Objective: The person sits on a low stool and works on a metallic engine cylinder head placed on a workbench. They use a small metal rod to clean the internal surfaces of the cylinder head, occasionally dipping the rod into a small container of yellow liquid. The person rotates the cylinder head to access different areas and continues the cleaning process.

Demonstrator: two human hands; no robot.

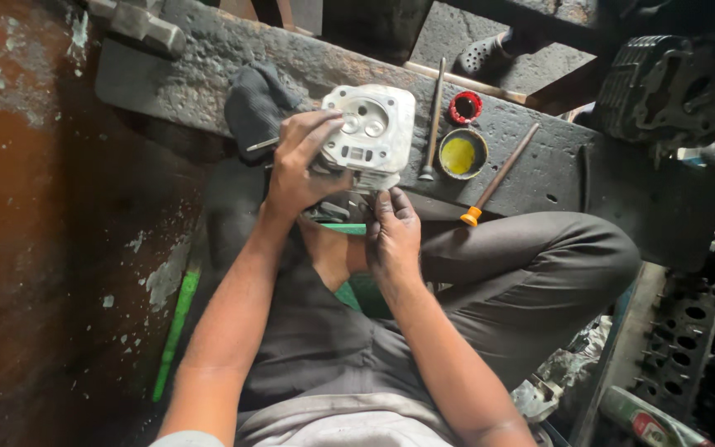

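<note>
Here, a green rod [177, 327] lies at far left on the stained, flaking floor. One black cloth [255, 103] sits crumpled on the rough, dark bench slab [208, 58]. The left hand [298, 165] curls loosely over the near-left side of one pale grey cast-metal cylinder head [374, 128], a blocky part with two round valve seats on its face; the fingers are bent and press on its top surface. The right hand [392, 232] sits just below the head, fingers half-closed against its lower edge; what it pinches cannot be told. Right of the head lie one slim steel valve [435, 116], two round items, a red lid [465, 107] and a tin of yellow paste [461, 154], and one wooden stick [500, 175] with an orange tip.
</note>
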